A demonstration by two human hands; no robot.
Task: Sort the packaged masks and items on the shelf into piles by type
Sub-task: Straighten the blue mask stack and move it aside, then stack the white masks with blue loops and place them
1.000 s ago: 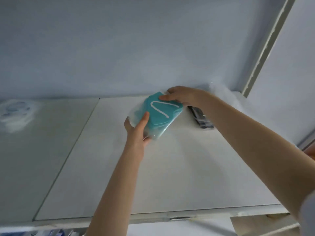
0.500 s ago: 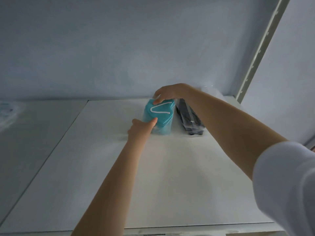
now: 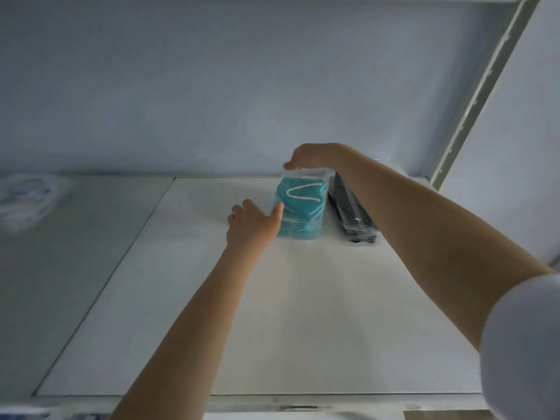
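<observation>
White shelf (image 3: 272, 313) board fills most of the view; pale blue wall (image 3: 212, 86) stands behind it. A grey panel (image 3: 60, 268) adjoins the board on the left, at the same level. A perforated metal upright (image 3: 472, 98) runs diagonally at upper right. Both bare forearms reach in from below; a white sleeve (image 3: 524, 344) shows at the right edge. The teal mask stack (image 3: 303, 207), in clear packaging with a white ear loop visible on the top piece, sits at the back of the board near the wall, right of centre. Just beside it on the right lies the black pack pile (image 3: 351, 213), lower and flatter, partly hidden by the right forearm; whether the two touch cannot be told. A blurred clear bag (image 3: 27, 198) with bluish contents lies on the grey panel, well apart at far left. Right hand (image 3: 309, 156): grip curled over the far top edge of the teal mask stack, holding the plastic there. Left hand (image 3: 253, 222): grip loose, thumb extended against the stack's left side, other fingers relaxed and holding nothing.
</observation>
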